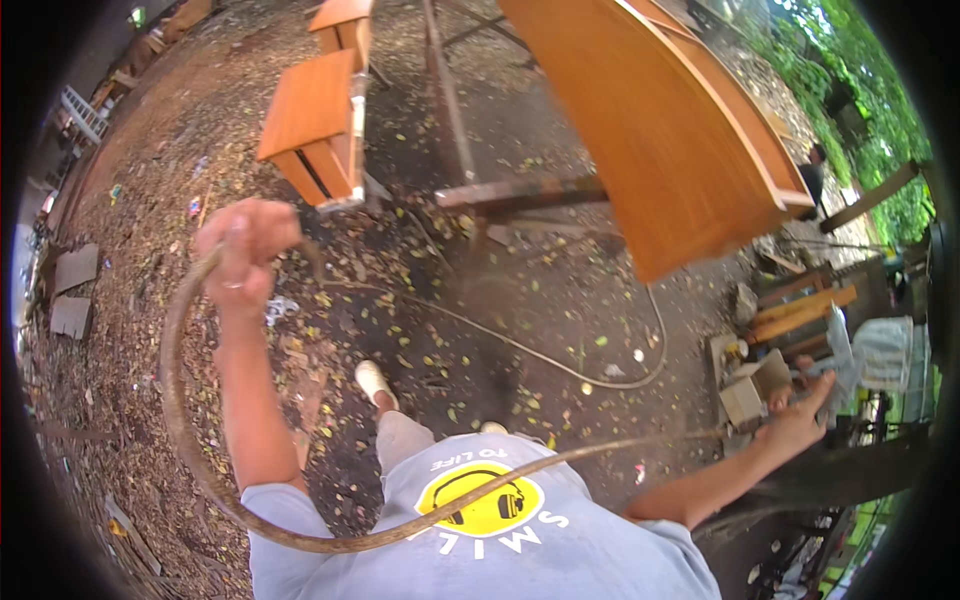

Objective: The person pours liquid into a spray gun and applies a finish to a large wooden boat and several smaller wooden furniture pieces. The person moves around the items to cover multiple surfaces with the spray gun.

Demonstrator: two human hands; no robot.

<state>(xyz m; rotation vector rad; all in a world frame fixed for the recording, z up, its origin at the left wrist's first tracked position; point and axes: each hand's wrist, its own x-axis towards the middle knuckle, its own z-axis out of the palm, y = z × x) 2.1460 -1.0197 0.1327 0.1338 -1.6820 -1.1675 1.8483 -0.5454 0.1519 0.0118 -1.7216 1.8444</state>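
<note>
in a leaf-strewn yard (150,330), we see our left hand (245,240) raised and closed around a brown hose (320,545), which bows down beside the forearm and sweeps across our chest toward the right forearm. another length trails over the ground, curving below a large orange-brown wooden furniture piece (640,130) set on a stand (520,195). our right hand (795,420) reaches out at the far right, one finger extended at a grey object (841,350); we cannot tell how firmly it grips. a translucent white container (887,355) sits just beside that object, and an open cardboard box (755,388) stands near the hand. the readable writing is on our grey shirt (360,565): white capital letters (553,519) arc around a yellow oval emblem (485,480) drawn with black headphones, the hose crossing over it. ahead of our left hand stand two smaller wooden cabinets (310,110) in the same orange-brown, and a pale shoe (372,378) shows below us. another person (815,175) is partly visible beyond the large piece.
</note>
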